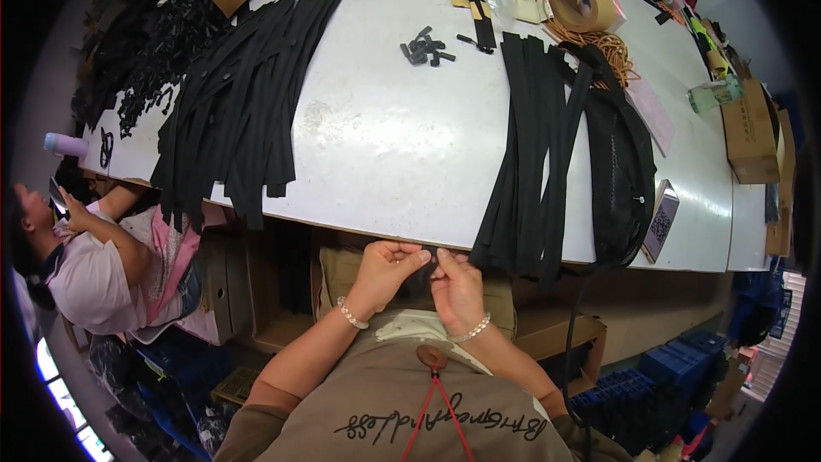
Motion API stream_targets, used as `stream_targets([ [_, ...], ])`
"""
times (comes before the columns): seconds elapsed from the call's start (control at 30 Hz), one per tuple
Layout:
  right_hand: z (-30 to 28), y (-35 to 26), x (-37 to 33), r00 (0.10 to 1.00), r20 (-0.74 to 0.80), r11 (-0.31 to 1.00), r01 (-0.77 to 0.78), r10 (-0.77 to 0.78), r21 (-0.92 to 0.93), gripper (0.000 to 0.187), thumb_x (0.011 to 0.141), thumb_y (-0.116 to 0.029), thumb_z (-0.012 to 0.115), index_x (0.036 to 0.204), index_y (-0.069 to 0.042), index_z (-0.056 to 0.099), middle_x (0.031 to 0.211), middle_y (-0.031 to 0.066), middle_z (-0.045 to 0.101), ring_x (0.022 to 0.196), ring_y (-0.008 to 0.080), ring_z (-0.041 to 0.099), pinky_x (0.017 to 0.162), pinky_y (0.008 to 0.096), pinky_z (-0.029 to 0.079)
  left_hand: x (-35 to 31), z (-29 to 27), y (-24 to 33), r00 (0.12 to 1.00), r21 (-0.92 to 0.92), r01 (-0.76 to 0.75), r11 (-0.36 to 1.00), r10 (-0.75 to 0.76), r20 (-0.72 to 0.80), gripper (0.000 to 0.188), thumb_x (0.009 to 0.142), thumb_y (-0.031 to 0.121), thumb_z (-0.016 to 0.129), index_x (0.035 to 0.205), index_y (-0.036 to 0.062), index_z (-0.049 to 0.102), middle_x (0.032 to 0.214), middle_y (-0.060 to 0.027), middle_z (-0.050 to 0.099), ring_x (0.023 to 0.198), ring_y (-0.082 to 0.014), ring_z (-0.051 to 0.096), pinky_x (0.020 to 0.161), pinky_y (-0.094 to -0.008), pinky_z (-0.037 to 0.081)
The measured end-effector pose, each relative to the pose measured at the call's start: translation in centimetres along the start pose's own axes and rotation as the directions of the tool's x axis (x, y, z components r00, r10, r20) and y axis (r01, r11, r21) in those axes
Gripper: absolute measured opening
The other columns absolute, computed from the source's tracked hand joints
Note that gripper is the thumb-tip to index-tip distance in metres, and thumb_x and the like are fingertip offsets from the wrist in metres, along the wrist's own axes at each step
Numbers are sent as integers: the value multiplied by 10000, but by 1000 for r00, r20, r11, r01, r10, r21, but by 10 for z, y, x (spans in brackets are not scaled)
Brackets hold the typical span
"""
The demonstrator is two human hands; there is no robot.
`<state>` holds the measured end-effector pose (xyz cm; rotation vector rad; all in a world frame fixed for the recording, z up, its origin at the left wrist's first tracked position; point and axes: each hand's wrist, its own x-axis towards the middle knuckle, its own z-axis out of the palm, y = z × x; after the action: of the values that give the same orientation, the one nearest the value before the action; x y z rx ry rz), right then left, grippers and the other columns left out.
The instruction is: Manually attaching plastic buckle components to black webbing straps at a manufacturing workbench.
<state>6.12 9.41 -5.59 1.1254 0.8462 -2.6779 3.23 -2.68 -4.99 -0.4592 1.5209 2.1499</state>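
Just off the table's near edge, my left hand (385,275) and my right hand (457,287) are close together, thumbs and fingers pinched. Between the fingertips is a small dark piece (430,267), whose kind I cannot make out against the dark background. To the right of my hands lies a bundle of flat black straps (530,145), their near ends hanging over the edge. A larger spread of black straps (244,94) covers the left side. Beyond my hands, towards the far side, sits a small heap of black plastic pieces (423,49).
A black bag (617,171) and a phone (662,221) lie at the right of the white table (385,145). Farther back are a tape roll (584,7), brown cord (611,51) and a bottle (715,96). A person (107,265) sits at the left, holding a phone.
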Motion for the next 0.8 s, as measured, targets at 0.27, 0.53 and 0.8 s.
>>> stream_targets([
  [0.27,-5,-12,4,984,144,992,-95,106,-78,85,849,-35,611,927,-43,579,771,11,577,627,86,518,620,228,429,-3,-5,8,996,45,81,996,-82,19,74,818,84,673,842,48,614,702,14,612,567,-7,481,484,-148,340],
  [0.53,-11,-21,4,973,230,920,69,24,-387,147,804,-25,665,926,-18,583,804,38,590,656,108,568,607,242,473,-5,-2,1,1000,18,2,1000,-2,-9,72,822,57,660,863,20,613,785,-12,632,667,-33,554,584,-158,432],
  [0.8,-13,-18,-1,978,207,961,31,28,-276,64,844,-43,623,896,-28,589,802,43,599,655,123,577,574,246,472,-5,-6,-1,1000,37,6,999,-7,16,85,817,38,658,883,6,615,829,-39,644,733,-58,588,669,-178,473],
])
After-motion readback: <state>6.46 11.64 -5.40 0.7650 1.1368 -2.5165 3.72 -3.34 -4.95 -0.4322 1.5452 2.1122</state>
